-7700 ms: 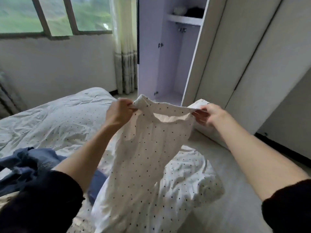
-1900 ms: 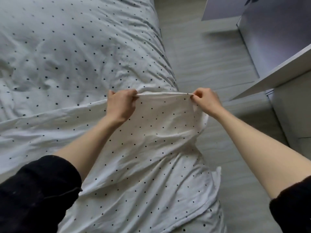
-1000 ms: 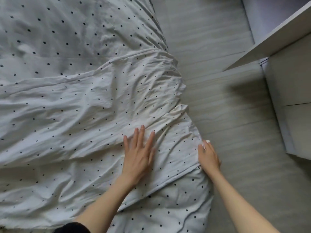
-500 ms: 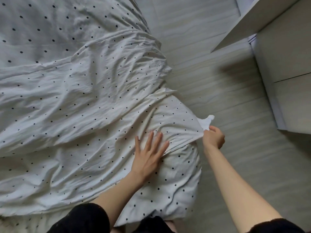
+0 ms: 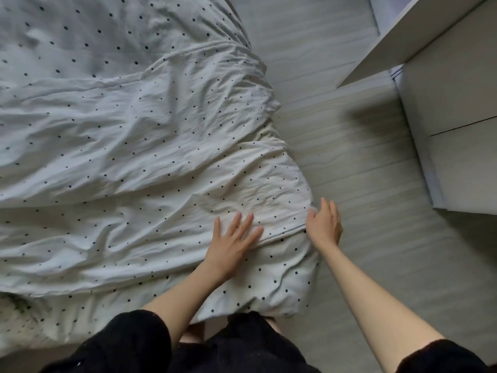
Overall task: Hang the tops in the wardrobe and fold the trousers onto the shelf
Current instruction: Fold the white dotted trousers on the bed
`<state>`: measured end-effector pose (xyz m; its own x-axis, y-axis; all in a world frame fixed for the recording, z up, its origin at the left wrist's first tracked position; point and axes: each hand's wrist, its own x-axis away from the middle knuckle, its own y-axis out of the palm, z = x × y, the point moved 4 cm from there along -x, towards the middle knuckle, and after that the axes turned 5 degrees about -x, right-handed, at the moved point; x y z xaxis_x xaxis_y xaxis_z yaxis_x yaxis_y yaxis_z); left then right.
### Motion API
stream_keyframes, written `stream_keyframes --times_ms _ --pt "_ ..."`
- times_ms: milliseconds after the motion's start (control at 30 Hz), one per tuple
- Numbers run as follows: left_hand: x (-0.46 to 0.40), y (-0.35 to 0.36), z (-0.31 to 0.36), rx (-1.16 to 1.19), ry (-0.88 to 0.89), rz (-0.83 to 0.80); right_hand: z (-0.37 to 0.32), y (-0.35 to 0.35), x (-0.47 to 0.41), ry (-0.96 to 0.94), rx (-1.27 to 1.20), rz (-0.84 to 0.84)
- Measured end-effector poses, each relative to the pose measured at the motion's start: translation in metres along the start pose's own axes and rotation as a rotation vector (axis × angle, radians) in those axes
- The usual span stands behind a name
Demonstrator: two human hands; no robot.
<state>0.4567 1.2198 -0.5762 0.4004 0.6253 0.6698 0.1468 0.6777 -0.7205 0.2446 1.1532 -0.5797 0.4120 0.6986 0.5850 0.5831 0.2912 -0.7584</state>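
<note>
Since half a second ago the right hand [image 5: 325, 224] has let go of the white corner it pinched and now lies with fingers straight at the right edge of the one polka-dot top [image 5: 258, 184], while the left hand [image 5: 234, 240] has stayed flat on the cloth with fingers spread. Neither of the two hands grips anything; both rest or press on the fabric, a little apart from each other. That single cream top lies spread on the near corner of the bed [image 5: 94, 49], on a dotted duvet [image 5: 121, 146] of much the same pattern, so its left boundary is hard to tell. One open wardrobe door [image 5: 403, 39] juts in at upper right, beside the white wardrobe front [image 5: 457, 130], with pale floor [image 5: 363, 184] between it and the bed. Two black sleeves show at the bottom edge.
</note>
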Motion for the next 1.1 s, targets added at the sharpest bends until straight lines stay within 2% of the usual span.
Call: stream_keyframes --times_ms 167,233,333,400,500,700,867,1000,1100 --pt "0.084 0.043 -0.066 0.012 -0.297 0.000 -0.053 0.065 0.088 -0.547 0.356 -0.174" --pt "0.115 0.058 -0.087 0.039 -0.388 0.044 -0.061 0.094 0.120 -0.711 0.501 -0.247" --pt "0.167 0.083 -0.124 0.059 -0.509 0.183 -0.067 0.139 0.164 -0.850 0.674 -0.354" --pt "0.195 0.100 -0.151 0.056 -0.607 0.206 -0.070 0.154 0.175 -0.845 0.733 -0.348" --pt "0.236 0.124 -0.198 0.038 -0.764 0.197 -0.072 0.168 0.176 -0.813 0.821 -0.252" --pt "0.242 0.130 -0.243 -0.064 -0.780 0.244 -0.088 0.168 0.176 -0.724 0.893 -0.073" --pt "0.237 0.148 -0.236 -0.112 -0.689 0.224 -0.087 0.165 0.177 -0.714 0.864 -0.066" --pt "0.268 0.177 -0.205 -0.007 -0.705 0.231 -0.061 0.157 0.200 -0.763 0.894 -0.069" --pt "0.288 0.195 -0.173 0.061 -0.677 0.179 -0.043 0.149 0.214 -0.744 0.908 -0.142"
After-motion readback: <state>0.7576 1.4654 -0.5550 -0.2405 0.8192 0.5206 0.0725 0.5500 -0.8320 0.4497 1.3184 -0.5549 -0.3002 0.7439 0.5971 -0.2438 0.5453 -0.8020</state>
